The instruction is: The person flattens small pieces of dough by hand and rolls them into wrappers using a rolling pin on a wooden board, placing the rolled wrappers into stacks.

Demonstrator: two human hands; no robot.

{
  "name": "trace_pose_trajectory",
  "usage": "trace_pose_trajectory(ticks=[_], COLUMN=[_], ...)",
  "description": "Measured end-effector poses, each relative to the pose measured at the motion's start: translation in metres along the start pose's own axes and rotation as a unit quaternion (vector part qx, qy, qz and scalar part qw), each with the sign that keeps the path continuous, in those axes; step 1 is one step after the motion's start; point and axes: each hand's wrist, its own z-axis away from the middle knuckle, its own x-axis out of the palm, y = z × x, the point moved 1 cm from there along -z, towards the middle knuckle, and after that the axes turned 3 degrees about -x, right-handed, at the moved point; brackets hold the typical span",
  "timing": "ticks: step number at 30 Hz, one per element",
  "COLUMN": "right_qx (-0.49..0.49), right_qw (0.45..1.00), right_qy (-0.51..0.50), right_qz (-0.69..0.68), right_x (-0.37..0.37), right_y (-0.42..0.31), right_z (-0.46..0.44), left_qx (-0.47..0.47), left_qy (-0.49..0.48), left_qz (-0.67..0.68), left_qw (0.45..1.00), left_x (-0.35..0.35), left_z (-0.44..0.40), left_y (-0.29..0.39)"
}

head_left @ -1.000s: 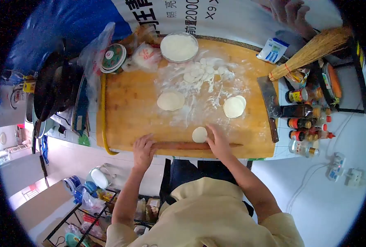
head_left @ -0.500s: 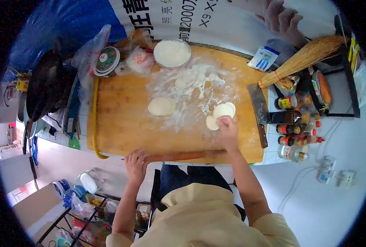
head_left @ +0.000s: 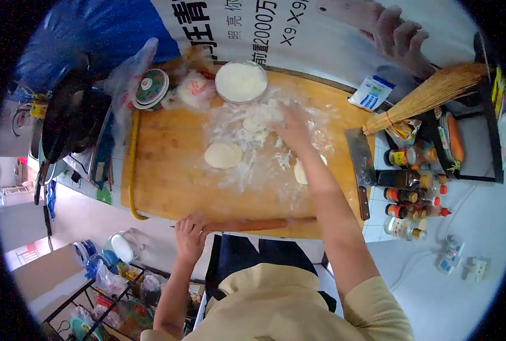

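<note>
My left hand is wrapped round the left end of a wooden rolling pin, which lies along the front edge of the wooden board. Farther back, my right hand reaches over the floury patch with its fingers apart, at the right side of several small dough rounds. Whether its fingertips touch them is hard to see. A flat stack of dough wrappers lies left of centre. More thin dough wrappers sit on the right, partly hidden by my right forearm.
A bowl of flour stands at the back edge, beside plastic bags and a lidded tin. A cleaver lies along the right edge, near a straw broom and several sauce bottles. A dark wok is at left.
My right hand has left the wrappers on the right and moved back to the small dough rounds in the flour. My left hand stays on the rolling pin. The view has shifted slightly.
</note>
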Motion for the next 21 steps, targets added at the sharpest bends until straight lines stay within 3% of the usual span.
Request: trace_pose_trajectory(ticks=[2,4,8,11,13,16,19,21], right_qx=[-0.037,-0.067,-0.115,-0.094,-0.108,-0.162,-0.162,-0.161], right_qw=[0.998,0.990,0.987,0.993,0.991,0.987,0.981,0.981], right_qy=[0.011,-0.041,-0.097,-0.054,0.083,0.008,0.024,0.013], right_qz=[0.043,0.120,0.063,0.041,-0.012,-0.014,0.103,0.110], right_x=[0.014,0.021,0.011,0.005,0.003,0.033,0.050,0.052], right_y=[-0.014,-0.023,-0.015,-0.011,-0.018,-0.023,-0.050,-0.053], right_z=[-0.001,0.012,0.054,0.065,0.055,0.029,0.034,0.041], left_qx=[-0.014,-0.014,-0.031,-0.054,-0.055,-0.052,-0.046,-0.041], left_qy=[-0.001,0.010,0.030,0.024,0.026,0.025,0.033,0.039], left_qz=[-0.008,-0.003,-0.003,0.007,0.006,-0.007,-0.009,-0.002], left_qw=[1.000,1.000,0.999,0.998,0.998,0.998,0.998,0.998], left_x=[0.002,0.001,0.006,0.008,0.006,0.002,0.000,0.000], left_z=[0.004,0.005,0.013,0.018,0.012,0.007,0.005,0.008], left_y=[0.002,0.006,0.004,0.003,0.009,0.017,0.018,0.014])
